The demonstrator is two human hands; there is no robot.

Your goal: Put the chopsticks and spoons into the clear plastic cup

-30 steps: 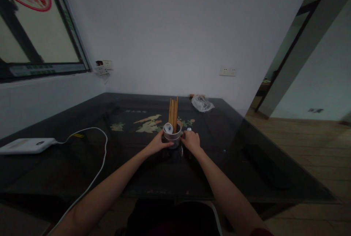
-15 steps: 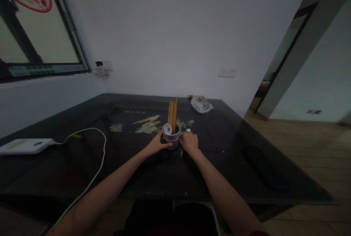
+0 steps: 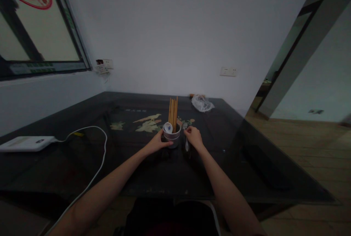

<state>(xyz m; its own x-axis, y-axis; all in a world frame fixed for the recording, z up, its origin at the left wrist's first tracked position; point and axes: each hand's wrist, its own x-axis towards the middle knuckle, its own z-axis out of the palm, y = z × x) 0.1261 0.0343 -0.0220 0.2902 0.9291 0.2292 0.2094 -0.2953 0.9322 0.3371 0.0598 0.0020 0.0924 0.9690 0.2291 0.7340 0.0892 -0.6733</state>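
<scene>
Several wooden chopsticks (image 3: 172, 115) stand upright in a pale cup-like holder (image 3: 172, 138) on the dark table. A white piece with a blue mark (image 3: 168, 128), which looks like a china spoon's bowl, leans at the holder's left rim. My left hand (image 3: 157, 143) is wrapped round the holder's left side, thumb across its front. Just right of the holder, my right hand (image 3: 193, 135) pinches a shiny metal spoon (image 3: 187, 145). Its bowl shows above the fingers and its handle hangs below them. Whether more than one utensil is in this hand I cannot tell.
A white device (image 3: 27, 144) with a white cable (image 3: 103, 152) lies at the left. Near the wall sits a crumpled clear plastic bag (image 3: 202, 103). A long dark object (image 3: 264, 166) rests at the right. The table (image 3: 214, 177) has a bird-and-flower picture in its top.
My right hand has moved slightly up and right, away from the holder, with the metal spoon in it. The left hand keeps its hold on the holder.
</scene>
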